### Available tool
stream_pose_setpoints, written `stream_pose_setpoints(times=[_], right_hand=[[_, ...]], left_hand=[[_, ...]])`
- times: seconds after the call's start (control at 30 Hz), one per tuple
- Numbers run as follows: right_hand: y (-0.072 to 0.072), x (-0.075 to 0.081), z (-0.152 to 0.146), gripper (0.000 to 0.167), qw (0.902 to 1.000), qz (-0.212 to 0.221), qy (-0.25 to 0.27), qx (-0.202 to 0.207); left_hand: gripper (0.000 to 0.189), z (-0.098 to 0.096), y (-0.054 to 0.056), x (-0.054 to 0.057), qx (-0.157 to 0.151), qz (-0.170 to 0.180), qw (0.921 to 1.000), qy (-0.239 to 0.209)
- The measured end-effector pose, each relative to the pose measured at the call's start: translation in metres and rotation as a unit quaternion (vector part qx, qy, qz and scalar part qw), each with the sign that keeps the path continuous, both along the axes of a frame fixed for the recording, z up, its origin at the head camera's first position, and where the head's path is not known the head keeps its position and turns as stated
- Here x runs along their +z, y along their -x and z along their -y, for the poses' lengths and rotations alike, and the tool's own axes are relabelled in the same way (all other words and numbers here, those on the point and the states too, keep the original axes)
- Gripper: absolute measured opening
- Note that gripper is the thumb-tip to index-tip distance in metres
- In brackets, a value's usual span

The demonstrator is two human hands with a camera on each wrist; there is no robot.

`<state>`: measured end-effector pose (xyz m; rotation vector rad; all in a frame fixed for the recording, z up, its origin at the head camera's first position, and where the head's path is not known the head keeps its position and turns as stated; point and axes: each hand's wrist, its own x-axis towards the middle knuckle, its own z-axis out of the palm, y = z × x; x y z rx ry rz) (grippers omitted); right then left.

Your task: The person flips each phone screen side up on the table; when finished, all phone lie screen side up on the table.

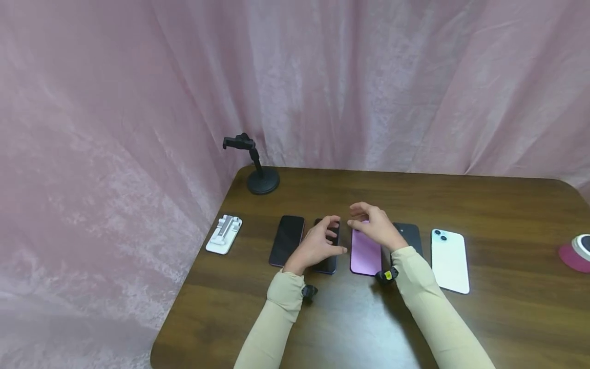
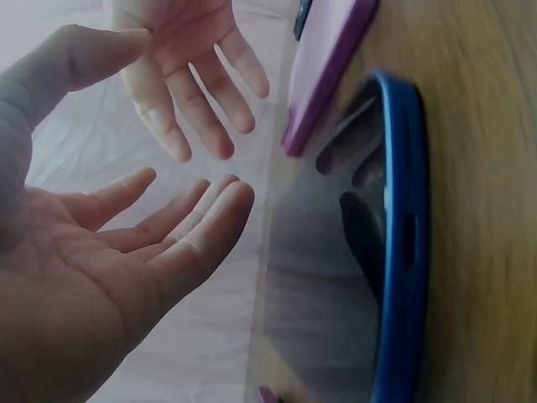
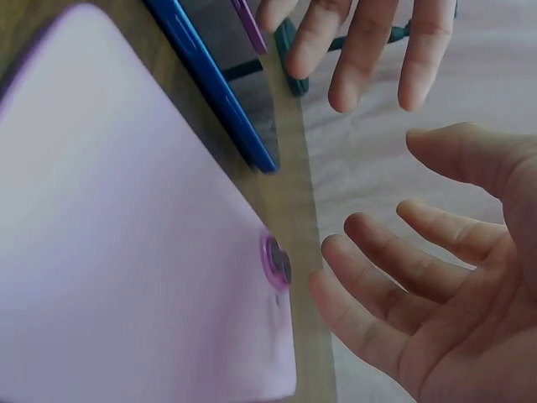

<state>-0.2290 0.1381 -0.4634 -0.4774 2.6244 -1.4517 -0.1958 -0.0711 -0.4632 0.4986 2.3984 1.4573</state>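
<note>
My left hand (image 1: 318,246) hovers over a blue-edged phone (image 1: 328,264) that lies screen up, its fingers loosely bent and nothing between them. In the left wrist view, the phone's glossy screen reflects the fingers. Above the far end of a purple phone (image 1: 366,253), my right hand (image 1: 374,225) is held with relaxed fingers, also holding nothing. That phone lies back up, and its camera bump (image 3: 275,262) shows in the right wrist view. The two hands face each other, apart.
A black-screened phone (image 1: 287,241) lies to the left, a dark phone (image 1: 410,237) and a white phone (image 1: 450,261) to the right. Farther left are a white flat item (image 1: 224,234) and a black phone stand (image 1: 262,180). A pink-and-white object (image 1: 576,254) sits at the right edge.
</note>
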Motion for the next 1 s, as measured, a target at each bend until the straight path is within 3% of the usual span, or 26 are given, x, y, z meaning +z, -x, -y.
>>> stream_pose_setpoints(times=[0.17,0.33,0.5,0.7,1.0], right_hand=[[-0.001,-0.002,-0.011,0.048,0.9999,0.008,-0.009,-0.008],[0.0,-0.006,-0.017,0.05,0.9997,0.006,-0.023,-0.011],[-0.001,-0.011,-0.022,0.05,0.9983,0.006,-0.056,-0.012],[0.0,-0.01,-0.026,0.054,0.997,0.008,-0.077,-0.006],[0.001,-0.007,-0.026,0.057,0.994,0.005,-0.108,0.015]], left_hand=[[0.08,-0.016,-0.006,-0.002,-0.005,-0.006,0.9999,0.008],[0.082,-0.028,-0.011,0.0,-0.007,-0.008,0.9984,0.055],[0.086,-0.035,-0.015,0.0,-0.031,-0.015,0.9956,0.088],[0.091,-0.045,-0.018,-0.003,-0.048,-0.035,0.9885,0.139],[0.1,-0.057,-0.022,-0.005,-0.053,-0.01,0.9771,0.206]])
